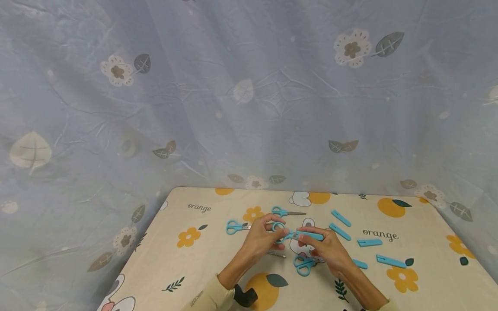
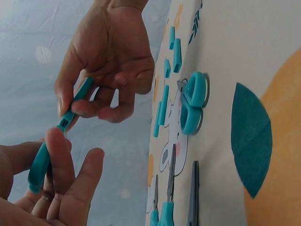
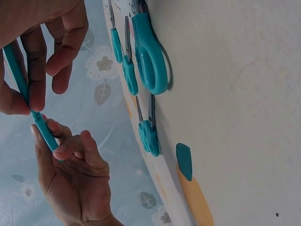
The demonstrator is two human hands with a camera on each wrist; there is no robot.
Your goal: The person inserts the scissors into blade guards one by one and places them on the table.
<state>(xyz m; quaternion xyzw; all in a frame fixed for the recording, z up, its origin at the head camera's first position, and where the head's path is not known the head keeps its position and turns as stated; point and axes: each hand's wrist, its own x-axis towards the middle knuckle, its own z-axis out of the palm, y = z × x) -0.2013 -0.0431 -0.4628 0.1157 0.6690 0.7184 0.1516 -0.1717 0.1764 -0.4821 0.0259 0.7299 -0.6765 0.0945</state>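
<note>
Both hands are raised over the table around one pair of scissors (image 1: 278,226) with light blue handles. My left hand (image 1: 257,239) pinches the handle end between thumb and fingers. From the other side, my right hand (image 1: 330,251) grips a light blue blade cover (image 1: 316,236) that sits over the blades. In the left wrist view the cover (image 2: 84,89) and the scissors handle (image 2: 39,165) form one slanted line, with the fingertips of both hands close to where they meet. Below the hands, another pair of scissors (image 1: 304,266) lies on the table, its blades partly hidden in the head view.
More blue-handled scissors lie left of and behind the hands, including one pair (image 1: 233,227) at the left and another (image 1: 279,211) at the back. Several loose blade covers (image 1: 369,242) are spread at the right. A patterned cloth (image 1: 202,268) covers the table, and a grey-blue curtain (image 1: 249,129) hangs behind it.
</note>
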